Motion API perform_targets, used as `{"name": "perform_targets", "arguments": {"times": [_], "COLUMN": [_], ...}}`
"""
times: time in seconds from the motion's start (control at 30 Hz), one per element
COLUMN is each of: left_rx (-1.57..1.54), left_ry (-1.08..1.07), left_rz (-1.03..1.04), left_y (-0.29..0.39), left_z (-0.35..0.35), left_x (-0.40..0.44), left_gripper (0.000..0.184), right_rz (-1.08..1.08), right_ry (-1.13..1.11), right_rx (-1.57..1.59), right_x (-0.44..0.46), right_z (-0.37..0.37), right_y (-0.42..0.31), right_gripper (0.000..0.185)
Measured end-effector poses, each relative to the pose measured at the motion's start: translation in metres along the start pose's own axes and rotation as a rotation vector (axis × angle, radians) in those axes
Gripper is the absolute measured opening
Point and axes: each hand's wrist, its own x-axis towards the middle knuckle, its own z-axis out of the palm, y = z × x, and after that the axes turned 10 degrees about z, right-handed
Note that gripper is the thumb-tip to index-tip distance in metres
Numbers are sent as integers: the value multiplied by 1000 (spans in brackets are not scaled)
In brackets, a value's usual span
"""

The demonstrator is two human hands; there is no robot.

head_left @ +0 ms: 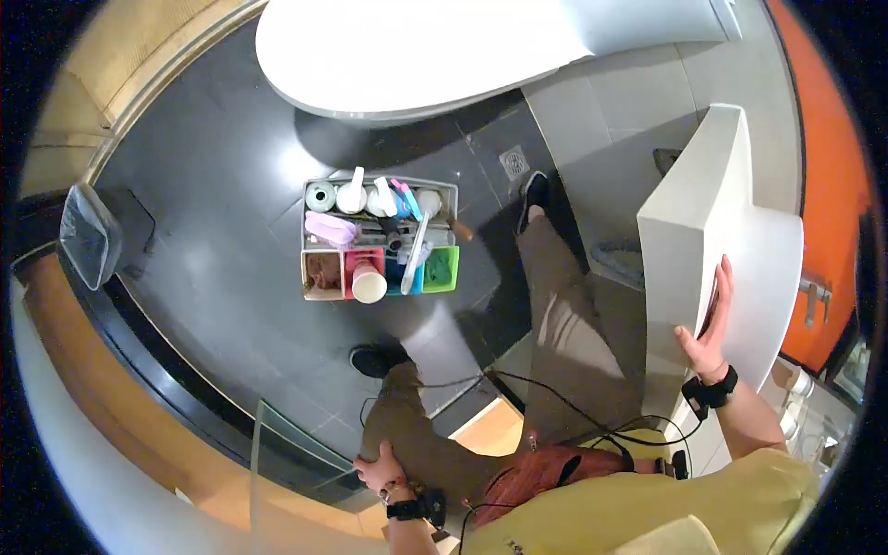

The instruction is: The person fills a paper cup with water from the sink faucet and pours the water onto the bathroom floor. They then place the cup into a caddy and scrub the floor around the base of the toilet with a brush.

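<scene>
My left hand [379,470] rests on the brown trouser leg [400,416] near the knee, fingers and thumb apart, holding nothing. At the right, my right hand [708,328] leans with outstretched fingers against the edge of a white bathroom fixture [686,217], possibly a basin. Neither hand touches the grey cleaning caddy [381,181] on the floor in front of me. Inside it stand several spray bottles [351,198], a lilac item [330,228], a long grey-white handle [416,254] and a pale cup [369,284]. Its near compartments are brown, red, blue and green.
A large white rounded fixture [416,55] fills the far side. A lined bin [90,236] stands at the left. Nearer are a glass panel edge [257,472] and a black cable [555,398] across my legs. A floor drain [514,164] lies beyond the caddy.
</scene>
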Motion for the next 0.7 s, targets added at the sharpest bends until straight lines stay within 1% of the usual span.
{"name": "perform_targets", "arguments": {"times": [0.1,0.13,0.27,0.33,0.37,0.43,0.47,0.5,0.57,0.6,0.7], "left_rx": [-74,-28,-27,-95,-85,-3,45,14,-62,-106,-73], "left_ry": [-76,-66,-95,-148,-153,-178,-164,-158,-163,-147,-113], "left_rz": [98,109,117,196,185,85,69,71,64,78,111], "left_y": [-17,-15,-18,-32,-41,-46,-31,-30,-50,-41,-36], "left_z": [6,9,13,23,29,37,23,30,40,30,28], "left_x": [-3,-6,-11,-15,-19,-33,-49,-44,-44,-50,-45], "left_gripper": [82,80,80,80,80,80,80,80,80,81,82], "right_rz": [24,22,23,18,34,57,39,14,25,21,29], "right_ry": [-6,0,5,-6,-15,-29,-27,-21,-35,-28,-2], "right_rx": [13,19,1,9,5,2,-12,-30,-7,8,68], "right_x": [-3,-1,-4,3,3,-11,-10,-5,-11,-11,-12], "right_z": [2,5,2,3,2,-1,-1,1,0,0,1], "right_y": [-2,-2,-6,-9,-12,-17,-13,-10,-13,-14,-14], "right_gripper": [96,96,95,94,94,94,94,95,95,95,95]}}
